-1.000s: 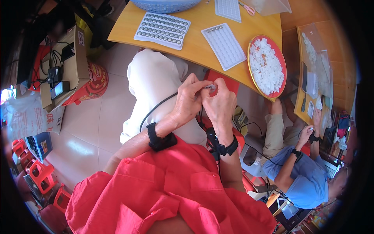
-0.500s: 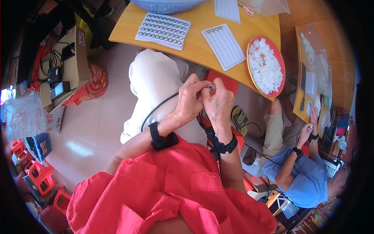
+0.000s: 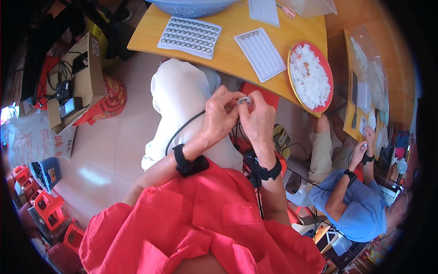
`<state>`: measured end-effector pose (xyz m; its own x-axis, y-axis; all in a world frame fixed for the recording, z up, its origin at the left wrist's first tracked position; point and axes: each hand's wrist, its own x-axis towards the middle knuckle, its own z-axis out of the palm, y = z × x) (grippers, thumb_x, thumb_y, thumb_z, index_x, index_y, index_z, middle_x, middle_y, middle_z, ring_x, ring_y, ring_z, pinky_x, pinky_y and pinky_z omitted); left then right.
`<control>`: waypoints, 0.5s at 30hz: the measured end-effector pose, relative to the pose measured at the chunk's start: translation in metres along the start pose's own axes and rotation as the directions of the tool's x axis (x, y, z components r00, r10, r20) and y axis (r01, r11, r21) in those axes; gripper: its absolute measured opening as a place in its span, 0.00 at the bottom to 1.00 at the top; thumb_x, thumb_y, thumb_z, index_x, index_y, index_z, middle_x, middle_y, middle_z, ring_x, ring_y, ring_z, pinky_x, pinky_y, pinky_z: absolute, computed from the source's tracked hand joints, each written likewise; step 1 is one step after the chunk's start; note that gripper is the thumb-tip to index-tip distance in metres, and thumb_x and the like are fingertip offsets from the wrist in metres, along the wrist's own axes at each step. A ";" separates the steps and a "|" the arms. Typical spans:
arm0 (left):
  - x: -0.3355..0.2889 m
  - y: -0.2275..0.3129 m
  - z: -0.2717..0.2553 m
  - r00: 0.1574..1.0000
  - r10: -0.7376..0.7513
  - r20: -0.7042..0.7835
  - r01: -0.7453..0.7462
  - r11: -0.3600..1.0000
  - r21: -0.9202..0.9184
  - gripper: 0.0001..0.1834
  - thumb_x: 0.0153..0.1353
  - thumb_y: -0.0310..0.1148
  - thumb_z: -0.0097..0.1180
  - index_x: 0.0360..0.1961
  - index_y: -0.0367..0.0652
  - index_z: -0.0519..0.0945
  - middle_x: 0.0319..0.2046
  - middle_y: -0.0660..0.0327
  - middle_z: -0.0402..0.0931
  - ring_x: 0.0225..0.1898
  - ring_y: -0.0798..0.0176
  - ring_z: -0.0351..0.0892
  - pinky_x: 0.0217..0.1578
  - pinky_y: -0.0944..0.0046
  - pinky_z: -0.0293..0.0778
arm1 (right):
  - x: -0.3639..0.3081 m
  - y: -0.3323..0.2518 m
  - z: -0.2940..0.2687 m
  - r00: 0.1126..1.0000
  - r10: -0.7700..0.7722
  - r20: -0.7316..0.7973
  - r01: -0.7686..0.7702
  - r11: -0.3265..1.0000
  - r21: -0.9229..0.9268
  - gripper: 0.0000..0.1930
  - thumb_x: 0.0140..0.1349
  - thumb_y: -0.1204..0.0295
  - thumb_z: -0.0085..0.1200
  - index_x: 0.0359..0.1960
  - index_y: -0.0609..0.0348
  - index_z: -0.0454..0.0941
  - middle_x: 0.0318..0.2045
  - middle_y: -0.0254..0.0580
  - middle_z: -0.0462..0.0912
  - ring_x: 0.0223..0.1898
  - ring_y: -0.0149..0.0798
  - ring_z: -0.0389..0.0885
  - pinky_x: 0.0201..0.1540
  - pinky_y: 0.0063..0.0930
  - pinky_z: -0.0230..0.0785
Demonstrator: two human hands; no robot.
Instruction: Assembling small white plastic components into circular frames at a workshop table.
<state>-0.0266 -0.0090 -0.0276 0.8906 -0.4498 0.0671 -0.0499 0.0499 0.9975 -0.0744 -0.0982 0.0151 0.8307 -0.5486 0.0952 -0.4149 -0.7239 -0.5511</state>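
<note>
Above my lap, both hands meet at a small pale grey, ring-like piece (image 3: 244, 100). My left hand (image 3: 219, 113) pinches it from one side, its fingertips partly hidden. On the other side the thumb and fingers of my right hand (image 3: 258, 115) close on the same piece. Beyond my hands, a white tray (image 3: 263, 58) lies on the table with a few round metallic pieces along its far edge. To its left, another white tray (image 3: 183, 51) holds rows of round dark-and-silver pieces. A red plate (image 3: 330, 75) at the table's right carries a heap of small white pieces (image 3: 309, 84).
The yellow wooden table (image 3: 150, 34) has a blue basket (image 3: 194, 8), another white tray (image 3: 264, 11) and scissors (image 3: 287, 11) at its far side. A co-worker in blue (image 3: 351, 208) sits to the right. A cardboard box (image 3: 93, 68) stands left; a black cable (image 3: 175, 132) runs by my left wrist.
My fingers have shifted around the small piece, so its ring-like shape shows more. Both hands stay in nearly the same place. The co-worker's hands have moved slightly.
</note>
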 end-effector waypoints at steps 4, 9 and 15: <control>0.002 0.000 -0.001 0.994 -0.108 0.030 0.111 0.977 -0.183 0.12 0.48 0.17 0.56 0.35 0.38 0.79 0.28 0.62 0.66 0.27 0.72 0.73 0.28 0.75 0.74 | -0.009 0.006 -0.017 0.983 0.173 0.063 -0.184 0.909 0.374 0.06 0.55 0.72 0.55 0.29 0.61 0.72 0.08 0.33 0.61 0.12 0.23 0.56 0.14 0.24 0.49; 0.002 0.006 -0.004 0.992 -0.105 0.066 0.120 0.949 -0.292 0.12 0.49 0.16 0.55 0.36 0.37 0.79 0.30 0.63 0.64 0.30 0.73 0.72 0.29 0.76 0.74 | -0.014 0.017 -0.013 0.994 0.080 0.071 -0.103 0.907 0.408 0.04 0.57 0.75 0.52 0.30 0.62 0.73 0.08 0.33 0.60 0.13 0.23 0.56 0.16 0.24 0.48; 0.004 0.013 -0.009 0.990 -0.062 0.126 0.099 0.944 -0.315 0.13 0.50 0.14 0.52 0.38 0.34 0.77 0.33 0.62 0.65 0.33 0.72 0.71 0.37 0.72 0.77 | -0.014 0.012 -0.014 1.000 -0.011 0.005 0.009 0.929 0.371 0.03 0.56 0.77 0.52 0.30 0.62 0.73 0.12 0.40 0.70 0.13 0.28 0.69 0.17 0.23 0.58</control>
<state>-0.0196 -0.0016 -0.0145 0.8279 -0.5609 0.0074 0.1834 0.2831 0.9414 -0.0969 -0.1053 0.0189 0.8373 -0.5380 0.0972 -0.2404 -0.5220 -0.8184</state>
